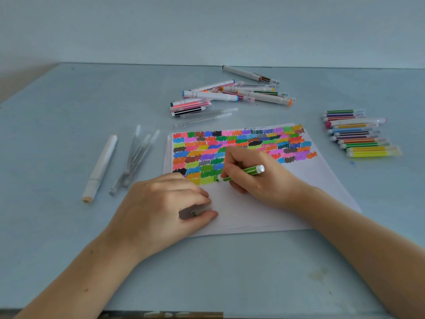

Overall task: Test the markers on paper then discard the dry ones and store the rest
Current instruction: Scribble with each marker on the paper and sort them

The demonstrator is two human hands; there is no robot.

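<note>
Right hand (250, 173) pinched the green marker (243, 173) on the paper (253, 210); left hand (165, 203), curled around its cap (202, 210), should steady the paper.

Soft, even daylight, cool bluish cast over worktop (69, 134). No hard shadows; only faint ones under hands. No glare. Centre fairly sharp; far edge and wall soft, slightly smeared. Wide-angle bending at borders, worktop edge bowed. Bottom edge dark, blurred.
</note>
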